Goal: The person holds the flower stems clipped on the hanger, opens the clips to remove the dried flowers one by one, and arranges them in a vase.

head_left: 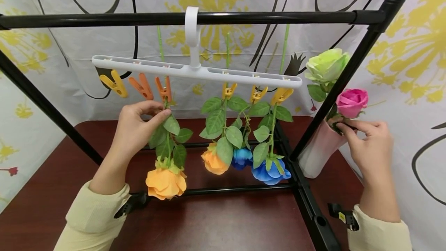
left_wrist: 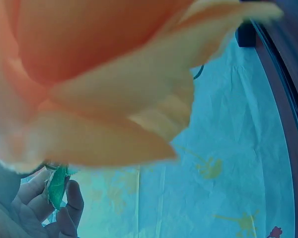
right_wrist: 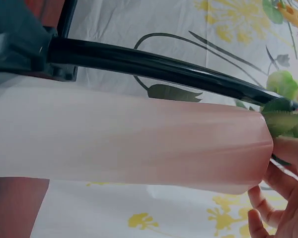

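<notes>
1. Orange rose hangs head down, its stem running straight up to an orange clip on the white hanger.
2. Left hand pinches that stem just below the clip, thumb and fingers curled round it.
3. Pink rose stands bloom up, slightly tilted, in the pink vase at the worktop's right side; a green rose rises beside it from the same vase.
4. Right hand grips the pink rose just under its bloom, at the vase mouth.
5. Another orange rose and two blue roses dangle from yellow clips, heads down.
6. Hanger hooks over the black rail.
</notes>
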Tool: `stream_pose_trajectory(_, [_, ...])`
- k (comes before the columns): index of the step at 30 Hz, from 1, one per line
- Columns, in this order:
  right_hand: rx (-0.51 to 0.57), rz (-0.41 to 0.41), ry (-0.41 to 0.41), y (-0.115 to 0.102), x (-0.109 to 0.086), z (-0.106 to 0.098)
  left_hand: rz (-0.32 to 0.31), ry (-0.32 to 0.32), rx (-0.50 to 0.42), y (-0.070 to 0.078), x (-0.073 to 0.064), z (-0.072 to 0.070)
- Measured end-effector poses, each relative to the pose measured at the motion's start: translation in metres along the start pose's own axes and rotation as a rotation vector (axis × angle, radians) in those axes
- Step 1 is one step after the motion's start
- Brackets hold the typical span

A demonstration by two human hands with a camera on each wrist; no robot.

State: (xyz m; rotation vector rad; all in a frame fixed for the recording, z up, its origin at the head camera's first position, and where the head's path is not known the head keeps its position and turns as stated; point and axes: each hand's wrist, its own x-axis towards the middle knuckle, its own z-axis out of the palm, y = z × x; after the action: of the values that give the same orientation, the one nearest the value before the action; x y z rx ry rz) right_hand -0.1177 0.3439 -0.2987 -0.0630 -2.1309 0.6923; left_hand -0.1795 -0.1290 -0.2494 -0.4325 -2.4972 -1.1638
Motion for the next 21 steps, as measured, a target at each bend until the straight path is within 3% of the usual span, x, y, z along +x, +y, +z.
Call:
stream_pose_trajectory(6, [-0.075, -0.032, -0.023, -0.006, -0.005, -0.001, 0.004, -0.002, 0.001, 0.000, 0.000, -0.002])
stream_pose_trajectory(14, [-0.035, -0.001, -0.031, -0.011, -0.014, -0.008, 0.010, -0.009, -0.002, 0.001, -0.001, -0.003])
stream_pose_trajectory(21, [0.015, 0.007, 0.058, -0.013, -0.018, -0.012, 0.018, -0.019, -0.011, 0.001, 0.000, -0.003])
